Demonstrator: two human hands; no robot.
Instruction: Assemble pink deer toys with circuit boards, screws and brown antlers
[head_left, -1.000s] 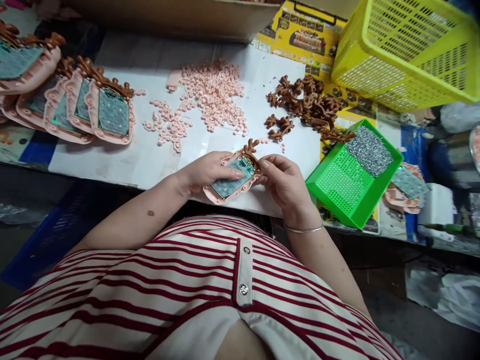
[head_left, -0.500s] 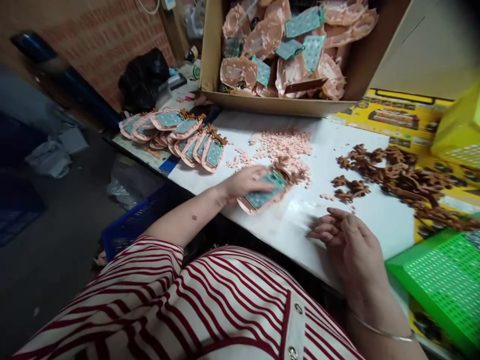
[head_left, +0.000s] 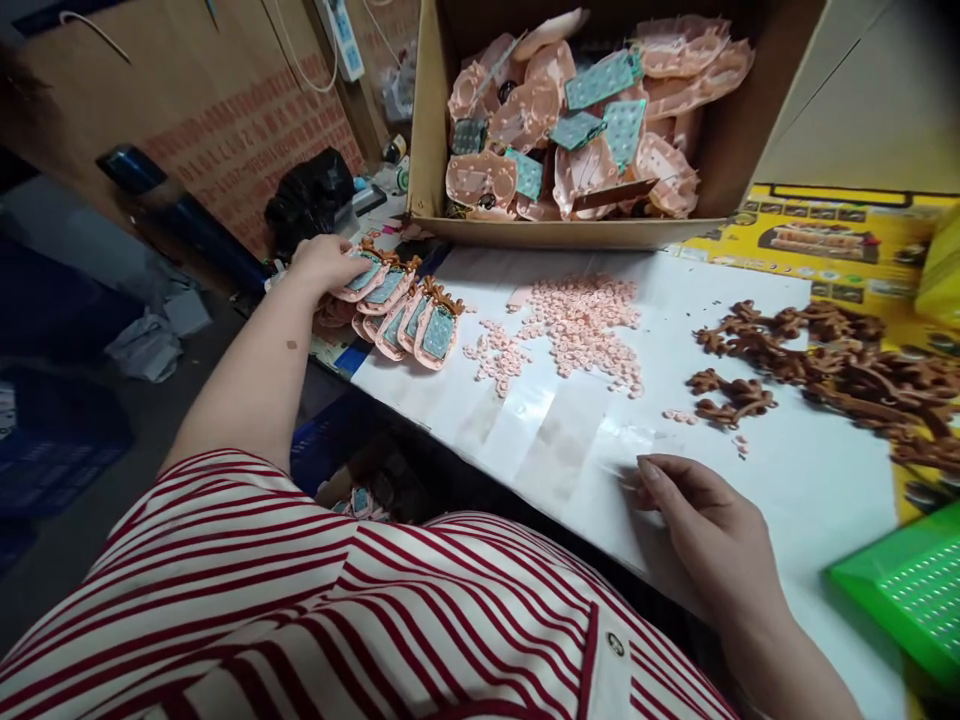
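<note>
I am in a workshop, with a big cardboard box (head_left: 570,232) full of pink shells and green boards (head_left: 602,80), and heaps of little pink bits (head_left: 589,325) on my table (head_left: 555,440).

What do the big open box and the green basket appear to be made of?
The box looks like plain brown cardboard, judging by its thin, matt walls. The basket seems to be glossy moulded plastic, given its even colour and regular holes.

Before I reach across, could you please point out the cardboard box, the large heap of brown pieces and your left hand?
Cardboard box (head_left: 562,235): head view, on its front edge.
Large heap of brown pieces (head_left: 862,382): head view, near its middle.
Left hand (head_left: 321,267): head view, on its back.
</note>
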